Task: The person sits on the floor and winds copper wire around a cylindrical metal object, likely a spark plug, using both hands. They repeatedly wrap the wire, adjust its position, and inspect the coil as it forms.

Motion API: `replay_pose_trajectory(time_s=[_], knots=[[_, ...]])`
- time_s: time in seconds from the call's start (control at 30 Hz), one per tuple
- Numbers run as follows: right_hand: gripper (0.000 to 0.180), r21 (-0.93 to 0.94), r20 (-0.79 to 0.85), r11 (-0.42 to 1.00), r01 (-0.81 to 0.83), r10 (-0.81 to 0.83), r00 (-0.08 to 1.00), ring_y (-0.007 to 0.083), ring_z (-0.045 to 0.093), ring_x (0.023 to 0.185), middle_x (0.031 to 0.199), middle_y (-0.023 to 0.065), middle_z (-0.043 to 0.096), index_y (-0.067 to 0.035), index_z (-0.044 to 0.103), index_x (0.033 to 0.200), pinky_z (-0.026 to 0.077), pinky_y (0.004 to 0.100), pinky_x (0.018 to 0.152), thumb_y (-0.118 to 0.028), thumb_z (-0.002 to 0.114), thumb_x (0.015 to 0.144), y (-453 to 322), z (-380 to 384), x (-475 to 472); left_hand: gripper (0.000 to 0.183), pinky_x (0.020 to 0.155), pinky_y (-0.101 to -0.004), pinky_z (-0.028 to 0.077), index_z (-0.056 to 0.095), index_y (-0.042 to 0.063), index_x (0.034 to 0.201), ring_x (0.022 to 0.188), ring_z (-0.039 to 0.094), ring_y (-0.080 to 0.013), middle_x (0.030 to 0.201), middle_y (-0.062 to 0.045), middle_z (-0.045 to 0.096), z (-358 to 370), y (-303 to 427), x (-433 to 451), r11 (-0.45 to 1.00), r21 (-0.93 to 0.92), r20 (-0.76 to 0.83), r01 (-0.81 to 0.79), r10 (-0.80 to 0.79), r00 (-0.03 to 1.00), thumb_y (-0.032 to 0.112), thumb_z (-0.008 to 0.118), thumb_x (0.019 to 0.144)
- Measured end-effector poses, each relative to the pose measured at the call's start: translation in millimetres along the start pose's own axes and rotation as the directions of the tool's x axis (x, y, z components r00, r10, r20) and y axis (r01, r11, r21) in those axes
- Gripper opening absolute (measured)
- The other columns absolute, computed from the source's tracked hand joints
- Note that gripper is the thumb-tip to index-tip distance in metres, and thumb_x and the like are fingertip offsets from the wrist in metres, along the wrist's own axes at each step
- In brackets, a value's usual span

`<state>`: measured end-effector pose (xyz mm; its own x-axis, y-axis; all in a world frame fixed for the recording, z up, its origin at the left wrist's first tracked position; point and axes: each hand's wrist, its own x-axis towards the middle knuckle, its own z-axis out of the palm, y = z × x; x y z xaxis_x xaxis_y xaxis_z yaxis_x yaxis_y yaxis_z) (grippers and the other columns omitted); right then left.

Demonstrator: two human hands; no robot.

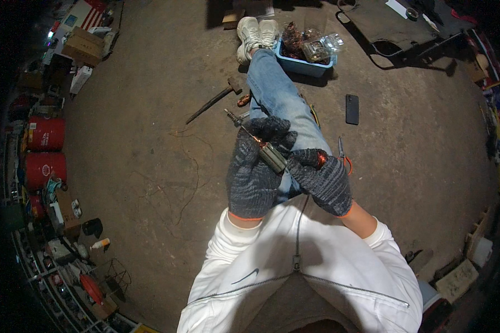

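Observation:
My left hand [252, 179], in a dark grey knitted glove, grips a small motor armature [273, 157]. Its laminated core lies across the fingers, and its thin shaft with a spiral threaded part [233, 118] points up and left. Copper winding shows at the core's upper end. My right hand [327, 181], gloved alike, has its fingertips at the core's lower end. A bundle of copper wire [321, 158] shows between its curled fingers. Both hands are above the jeans-clad legs [275, 83].
A hammer [214, 102] and a copper coil [244, 100] lie left of the legs. On the right are orange-handled scissors [348, 164] and a phone [352, 109]. A blue bin [304, 66] holds copper scrap and clear plastic. Loose wire [196, 166] trails over the floor. Red drums [46, 168] stand far left.

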<state>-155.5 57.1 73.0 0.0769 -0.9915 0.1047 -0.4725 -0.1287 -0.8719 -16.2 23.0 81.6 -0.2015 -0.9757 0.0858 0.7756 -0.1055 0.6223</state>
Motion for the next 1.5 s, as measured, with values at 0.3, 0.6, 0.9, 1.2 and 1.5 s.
replay_pose_trajectory(time_s=[0.3, 0.6, 0.9, 1.2, 1.5], knots=[[0.017, 0.062, 0.123, 0.987, 0.147, -0.153, 0.981, 0.0124, 0.058, 0.059, 0.071, 0.007, 0.065, -0.003, 0.068, 0.086, 0.046, 0.0269, 0.056, -0.018, 0.065, 0.078, -1, -2, 1, 0.025, 0.085, -0.0303, 0.043, 0.05, 0.0, 0.11, 0.097, 0.055, -0.0182, 0.105, -0.011, 0.056, 1, 1, 0, 0.863, 0.504, -0.138, -0.029, 0.113, 0.984, 0.016, 0.044, 0.092], [0.012, 0.207, 0.147, 0.976, -0.067, 0.036, 0.988, 0.0148, 0.057, 0.06, 0.067, 0.0048, 0.061, -0.004, 0.066, 0.08, 0.046, 0.0295, 0.057, -0.015, 0.06, 0.081, 0, -12, -2, 0.029, 0.072, -0.0248, 0.042, 0.058, 0.001, 0.102, 0.084, 0.055, -0.0119, 0.097, -0.008, 0.06, -5, 10, 0, 0.894, 0.44, -0.183, 0.085, -0.003, 0.983, 0.026, 0.052, 0.088], [0.028, 0.468, -0.109, 0.793, 0.389, -0.385, 0.916, 0.023, 0.053, 0.056, 0.062, 0.0089, 0.053, -0.001, 0.054, 0.066, 0.044, 0.0332, 0.055, -0.023, 0.059, 0.082, 39, -11, 7, 0.046, 0.083, -0.0332, 0.048, 0.047, -0.004, 0.116, 0.096, 0.058, -0.022, 0.106, -0.014, 0.059, -3, 7, -1, 0.726, 0.678, 0.006, 0.114, -0.16, 0.987, 0.006, 0.068, 0.075], [0.016, 0.29, 0.063, 0.944, 0.159, -0.185, 0.981, 0.0222, 0.058, 0.063, 0.07, 0.0102, 0.059, -0.001, 0.061, 0.08, 0.047, 0.0322, 0.06, -0.017, 0.06, 0.078, 27, -20, -15, 0.042, 0.078, -0.0312, 0.05, 0.049, -0.003, 0.11, 0.087, 0.061, -0.0209, 0.097, -0.014, 0.061, -4, 3, -6, 0.642, 0.767, -0.01, 0.021, -0.021, 1.0, 0.008, 0.069, 0.074], [0.011, -0.072, -0.163, 0.939, 0.338, -0.345, 0.924, 0.0199, 0.058, 0.063, 0.075, 0.009, 0.061, -0.001, 0.062, 0.078, 0.047, 0.0305, 0.058, -0.011, 0.06, 0.074, 20, -48, -9, 0.034, 0.084, -0.0339, 0.048, 0.049, -0.006, 0.11, 0.096, 0.058, -0.0232, 0.105, -0.017, 0.059, -1, 4, -9, 0.816, 0.553, 0.005, -0.165, 0.194, 0.981, -0.003, 0.061, 0.078]])
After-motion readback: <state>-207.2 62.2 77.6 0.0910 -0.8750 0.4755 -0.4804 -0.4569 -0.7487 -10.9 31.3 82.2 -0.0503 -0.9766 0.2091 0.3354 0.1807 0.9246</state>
